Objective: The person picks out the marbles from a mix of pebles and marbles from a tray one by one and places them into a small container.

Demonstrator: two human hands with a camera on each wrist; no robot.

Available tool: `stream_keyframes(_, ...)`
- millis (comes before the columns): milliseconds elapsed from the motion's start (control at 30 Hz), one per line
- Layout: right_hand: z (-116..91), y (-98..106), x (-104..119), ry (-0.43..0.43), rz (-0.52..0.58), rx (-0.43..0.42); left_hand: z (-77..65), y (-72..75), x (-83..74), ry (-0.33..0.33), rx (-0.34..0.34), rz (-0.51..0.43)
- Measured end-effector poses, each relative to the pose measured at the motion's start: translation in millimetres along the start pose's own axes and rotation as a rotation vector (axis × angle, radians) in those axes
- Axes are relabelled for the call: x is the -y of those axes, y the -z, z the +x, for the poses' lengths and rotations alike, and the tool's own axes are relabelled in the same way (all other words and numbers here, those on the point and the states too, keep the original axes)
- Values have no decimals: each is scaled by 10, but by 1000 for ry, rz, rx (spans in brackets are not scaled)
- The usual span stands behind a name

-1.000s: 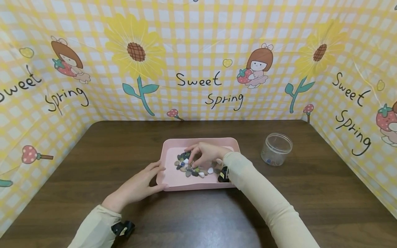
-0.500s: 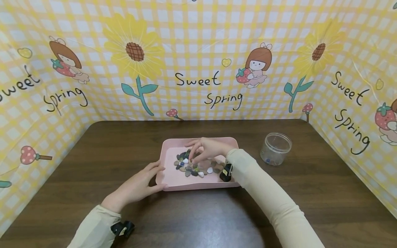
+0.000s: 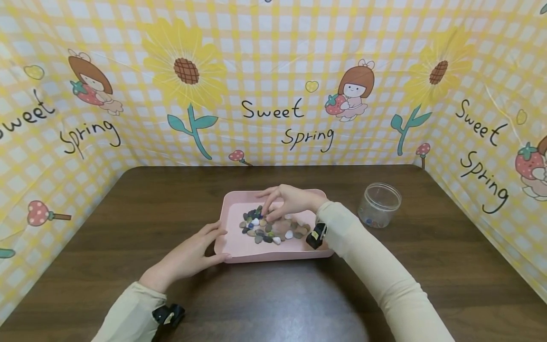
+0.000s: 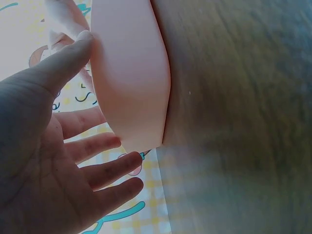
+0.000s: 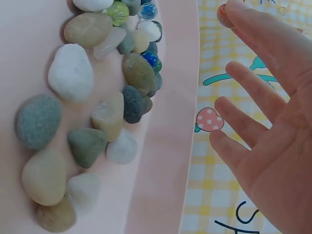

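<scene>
A shallow pink tray [image 3: 239, 251] holds a pile of smooth pebbles [image 3: 268, 239] with a few glass marbles among them. In the right wrist view I see a green marble [image 5: 117, 13] and a blue marble [image 5: 150, 59] between the stones. My right hand [image 3: 290, 198] is over the tray's back part; its thumb and a finger pinch a reddish-orange marble [image 5: 224, 16], partly hidden by the fingertip. The other fingers spread loosely. My left hand [image 3: 188, 256] touches the tray's left end from outside, thumb near the front corner, fingers extended and apart.
To the right of the tray stands a lidless clear plastic jar [image 3: 379, 206] with a blue marble [image 3: 369, 222] at its bottom. A yellow checked cloth [image 3: 273, 61] encloses the dark wooden table [image 3: 273, 299] at the back and sides.
My right hand has moved a little toward the back and right, its fingertips coming away from the middle of the pebbles. The left hand stays at the tray's end.
</scene>
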State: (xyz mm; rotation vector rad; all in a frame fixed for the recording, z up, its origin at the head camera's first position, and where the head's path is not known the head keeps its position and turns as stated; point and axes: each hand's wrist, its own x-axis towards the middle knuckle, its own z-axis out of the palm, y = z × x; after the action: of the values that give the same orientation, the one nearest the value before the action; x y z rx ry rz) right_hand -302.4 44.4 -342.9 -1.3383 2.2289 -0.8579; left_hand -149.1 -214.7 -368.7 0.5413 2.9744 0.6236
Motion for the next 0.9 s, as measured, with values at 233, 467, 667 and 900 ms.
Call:
stream_keyframes(233,-61,58,41,27,-35,-18,5,2,-7,3,3,4)
stream_keyframes(467,-142,119,70,10,-54,-73,9,2,-10,-2,-3,3)
stream_keyframes(667,-242,168,76,8,-47,-117,9,12,-17,11,8,1)
stream_keyframes(900,-351,223,33,10,-29,-186,3,10,-14,4,3,4)
